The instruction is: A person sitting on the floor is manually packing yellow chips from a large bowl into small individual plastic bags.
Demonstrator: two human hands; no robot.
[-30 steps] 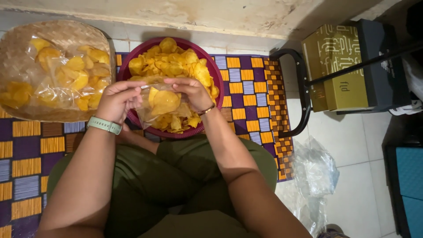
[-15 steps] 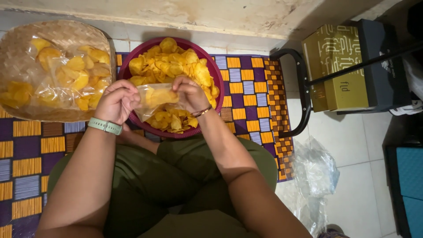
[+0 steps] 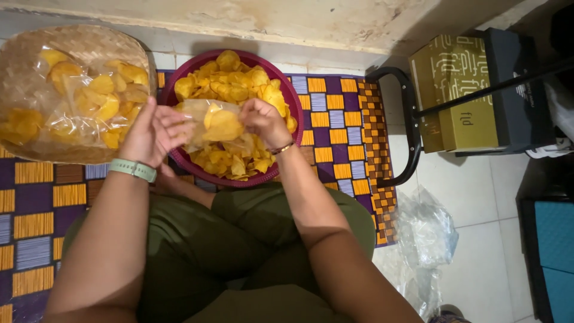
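Woven straw shows at the far left, where a shallow basket (image 3: 36,45) holds several sealed clear packets of yellow chips (image 3: 89,98). Just right of it, the left hand (image 3: 154,133), with a pale green watch (image 3: 133,170) on the wrist, now has its fingers spread open and flat against the left side of a small clear bag (image 3: 212,125); half a second ago those fingers were curled around the bag's mouth, so the hold on that side has loosened into a flat support. The bag itself hangs over the near-left part of a maroon bowl (image 3: 293,98) heaped with loose chips (image 3: 239,84), and a few chips, one of them large, sit inside it. It has also lifted a little and tilted compared with a moment ago. The right hand (image 3: 262,119), with a thin bracelet at the wrist, stays closed, pinching the bag's upper right edge between thumb and fingers. The bag looks only part filled, so filling seems to be in hand rather than done. Further right, on the tiled floor, lie a black curved handle (image 3: 409,119), a gold and black box (image 3: 460,96), and nearer, a heap of empty clear bags (image 3: 427,230).
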